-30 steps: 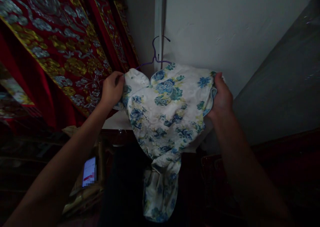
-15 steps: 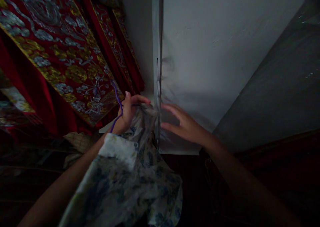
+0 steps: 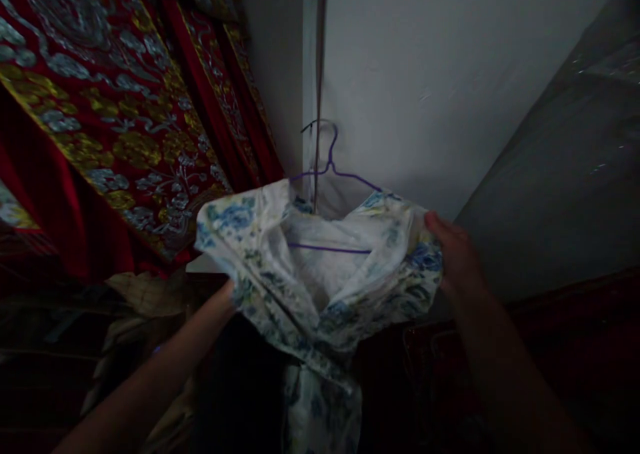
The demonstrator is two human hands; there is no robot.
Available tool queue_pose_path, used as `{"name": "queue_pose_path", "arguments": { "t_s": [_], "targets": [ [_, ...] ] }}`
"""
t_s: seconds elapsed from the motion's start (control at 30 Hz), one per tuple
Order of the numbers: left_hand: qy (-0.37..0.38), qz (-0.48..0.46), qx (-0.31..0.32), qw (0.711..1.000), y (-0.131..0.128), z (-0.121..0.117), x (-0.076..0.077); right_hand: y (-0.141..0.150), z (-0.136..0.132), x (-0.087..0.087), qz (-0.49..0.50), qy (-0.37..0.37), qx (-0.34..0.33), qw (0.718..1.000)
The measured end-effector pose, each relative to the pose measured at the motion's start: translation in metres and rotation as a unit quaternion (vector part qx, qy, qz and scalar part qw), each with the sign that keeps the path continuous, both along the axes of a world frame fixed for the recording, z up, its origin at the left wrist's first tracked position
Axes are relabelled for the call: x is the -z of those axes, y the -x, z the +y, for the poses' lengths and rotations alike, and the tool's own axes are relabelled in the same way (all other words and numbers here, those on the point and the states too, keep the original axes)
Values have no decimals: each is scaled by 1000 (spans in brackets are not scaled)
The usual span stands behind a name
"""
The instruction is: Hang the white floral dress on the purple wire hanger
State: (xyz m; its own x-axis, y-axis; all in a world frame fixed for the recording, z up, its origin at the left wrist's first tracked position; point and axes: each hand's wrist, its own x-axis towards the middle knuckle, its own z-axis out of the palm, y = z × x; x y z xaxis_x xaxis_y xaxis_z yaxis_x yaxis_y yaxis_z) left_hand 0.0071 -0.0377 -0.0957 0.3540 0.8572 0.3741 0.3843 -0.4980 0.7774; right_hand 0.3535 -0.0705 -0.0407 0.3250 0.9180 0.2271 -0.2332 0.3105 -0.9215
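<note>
A white blouse-like garment (image 3: 380, 287) with blue and yellow flowers hangs on a purple wire hanger (image 3: 350, 174), its neckline open toward me. The hanger's lower bar crosses inside the neck opening. Its hook stands upright in front of a pale vertical edge (image 3: 310, 61); I cannot tell whether it rests on anything. My right hand (image 3: 457, 251) grips the garment's right shoulder, thumb on top. On the other side my left forearm (image 3: 195, 334) reaches under the left shoulder, and the cloth hides that hand's fingers.
Red cloth with gold and silver embroidery (image 3: 125, 101) hangs at the left. A pale panel (image 3: 410, 74) stands ahead, with clear plastic sheeting (image 3: 565, 154) to its right. Tan folded material (image 3: 150, 294) lies at the lower left, and the lower right is very dark.
The bunched garment has spread out across the hanger, which has swung from beside my left hand to the middle. My right hand has moved right and closed on the shoulder; my left has slipped under the cloth.
</note>
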Motion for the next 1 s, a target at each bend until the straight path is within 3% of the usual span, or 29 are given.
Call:
{"name": "queue_pose_path", "arguments": {
  "t_s": [0.07, 0.17, 0.2, 0.27, 0.4, 0.47, 0.57, 0.6, 0.63, 0.67, 0.73, 0.8, 1.0],
  "targets": [
    [79, -95, 12, 992, 4, -5, 13, -1, 11, -14, 36, -30, 45, 998],
    [213, -326, 3, 921, 5, -8, 21, 16, 24, -28, 51, -62, 33, 996],
    [230, -376, -14, 898, 5, -9, 22, 24, 26, -29, 49, -69, 21, 996],
    [215, -397, -63, 890, 3, -13, 26, 36, 26, -24, 42, -65, 2, 997],
    [197, -369, -162, 894, -9, -40, 41, 35, 14, 12, 23, -11, 31, 999],
    [229, -393, -179, 873, -20, -59, 50, 32, 1, 38, -9, -26, 143, 989],
    [276, -442, -193, 831, -39, -84, 60, 49, -34, 83, -63, -69, 372, 924],
    [279, -455, -205, 821, -44, -91, 63, 62, -48, 98, -51, -53, 410, 909],
    [280, -463, -217, 812, -50, -96, 64, 77, -61, 112, -26, -21, 399, 916],
    [281, -468, -228, 807, -54, -101, 65, 94, -74, 124, -6, 27, 337, 941],
    [287, -469, -236, 802, -61, -109, 63, 126, -93, 139, -5, 119, 107, 987],
    [293, -466, -230, 802, -65, -116, 60, 150, -102, 141, -24, 134, -16, 991],
    [311, -481, -212, 792, -67, -130, 53, 162, -95, 115, -26, 85, -58, 994]
  ]
}}
